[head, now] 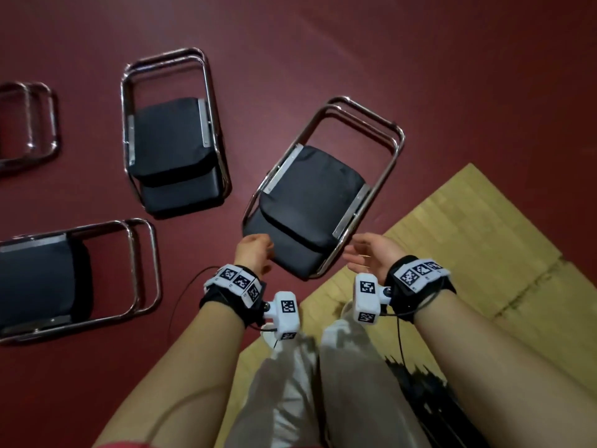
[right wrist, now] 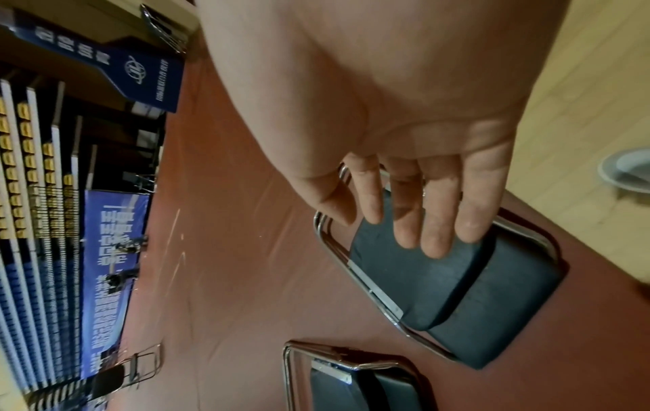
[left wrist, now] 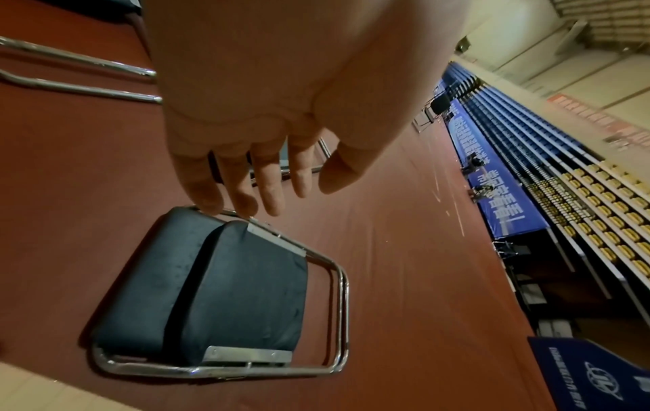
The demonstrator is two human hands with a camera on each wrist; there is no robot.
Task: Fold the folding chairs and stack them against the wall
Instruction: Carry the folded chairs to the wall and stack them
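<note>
Standing on a pale yellow wooden board (head: 484,227) at its corner, grey-trousered legs (head: 290,383) straight below. Reaching forward with both hands over the nearest folded chair with black padded seat and chromed tube frame (head: 310,205), lying flat on the dark red floor (head: 323,43) with its near corner just overlapping the board's edge. Left hand (head: 253,252) hovering at the chair's near left corner, fingers (left wrist: 242,192) spread loosely and straight, tips just above the frame tube, holding nothing; whether touching, cannot tell. Right hand (head: 371,253) hanging beside the near right frame rail, fingers (right wrist: 436,222) relaxed and together, gripping nothing, palm turned inward toward the chair. Lying to the left, close to the body, a second folded black-and-chrome chair (head: 64,276), partly cut by the picture's edge. Lying further out, between the two, a third folded black-padded chair (head: 174,150), well apart from the nearest one with a strip of bare floor between. Showing at the far left edge, only the chrome loops of a fourth chair frame (head: 29,124). Stretching beyond all chairs, open red floor toward blue banners (left wrist: 492,180) and tiered stands with yellow seats (left wrist: 598,208), with one unfolded dark chair (left wrist: 436,107) standing far off near them.
</note>
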